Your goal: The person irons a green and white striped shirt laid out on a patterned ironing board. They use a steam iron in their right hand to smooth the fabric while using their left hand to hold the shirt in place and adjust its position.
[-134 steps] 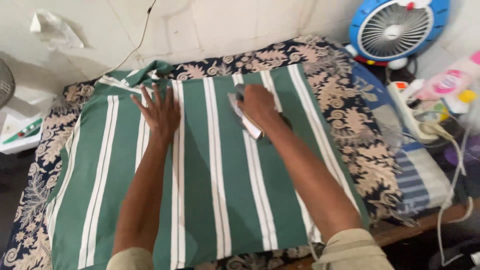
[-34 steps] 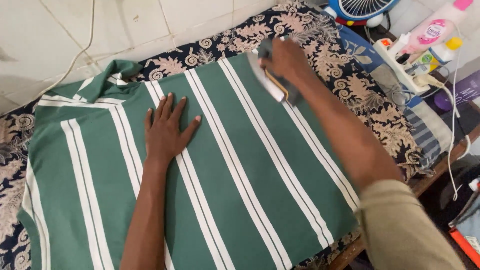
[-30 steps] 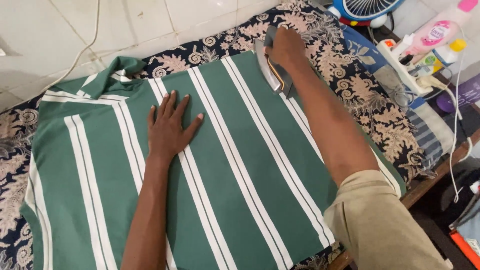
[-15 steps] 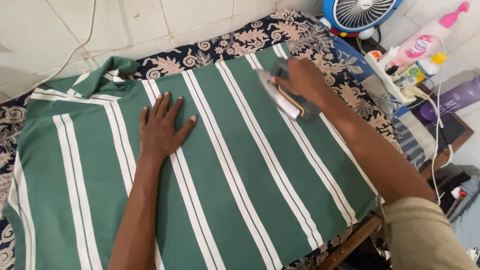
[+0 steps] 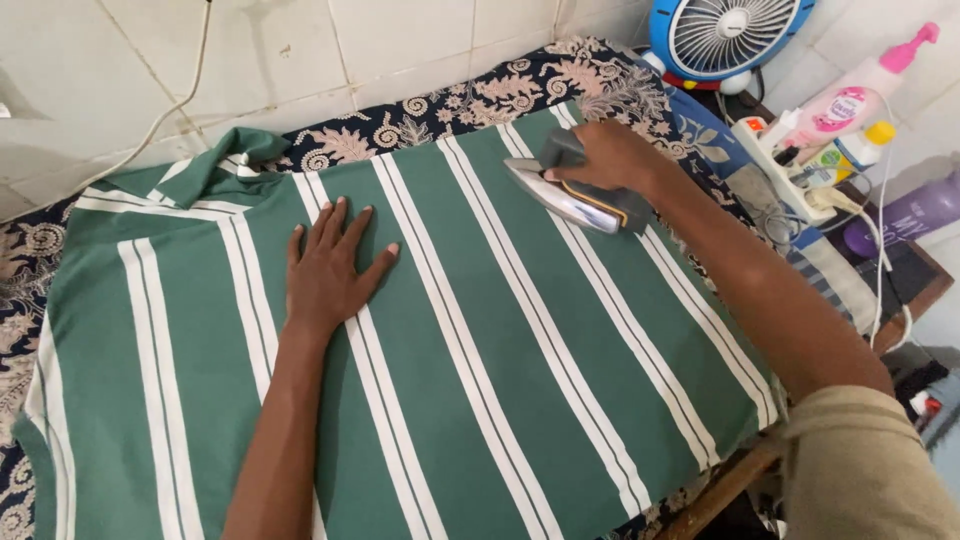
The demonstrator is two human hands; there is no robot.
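Left hand (image 5: pixel 328 268) lies flat, fingers spread, palm pressed on the green striped shirt (image 5: pixel 480 380). I see the right hand (image 5: pixel 612 160) closed around the iron (image 5: pixel 570 195), soleplate down on the shirt, well to the right of the left hand. Beyond the right hand: a fan (image 5: pixel 728 40), spray bottle (image 5: pixel 860 92), power strip (image 5: pixel 790 170).

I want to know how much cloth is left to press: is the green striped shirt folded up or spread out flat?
Spread flat. The green striped shirt lies open across the patterned cloth, left hand pressed on it, right hand holding the iron.
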